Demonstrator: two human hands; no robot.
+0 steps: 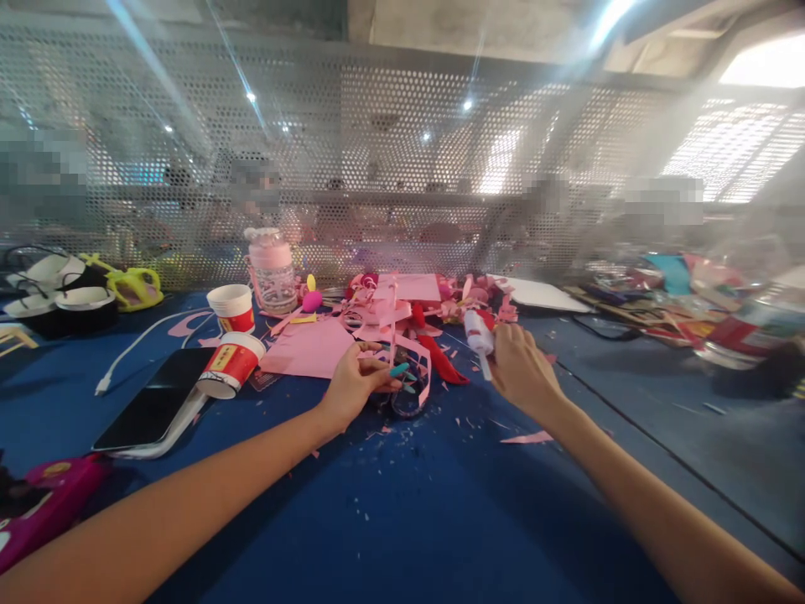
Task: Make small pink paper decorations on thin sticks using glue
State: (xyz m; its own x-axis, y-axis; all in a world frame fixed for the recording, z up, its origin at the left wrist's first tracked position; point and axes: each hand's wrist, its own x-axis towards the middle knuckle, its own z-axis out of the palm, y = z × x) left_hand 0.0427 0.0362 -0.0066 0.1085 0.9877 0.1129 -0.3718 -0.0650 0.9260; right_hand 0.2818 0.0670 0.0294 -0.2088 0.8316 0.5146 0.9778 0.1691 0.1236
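Note:
My left hand (353, 382) is closed in a pinch at the middle of the blue table, with teal tips showing at its fingers. A narrow pink paper strip (393, 323) rises from the pinch and seems held in it; the exact contact is hidden. Just beyond and below the fingers lie scissors (408, 407) with dark handles, partly covered. My right hand (523, 369) is wrapped round a white glue bottle (479, 333), its thin nozzle tilted downward. Between the hands lies a red piece (444, 361). A pink paper sheet (311, 348) lies behind my left hand.
Pink scraps (408, 289) are heaped against the perforated screen (402, 168). Left are two paper cups (231, 365), a phone (151, 401), a white cable (129, 352) and a pink-lidded bottle (272, 268). At right stands a clear bottle (745, 327) among clutter.

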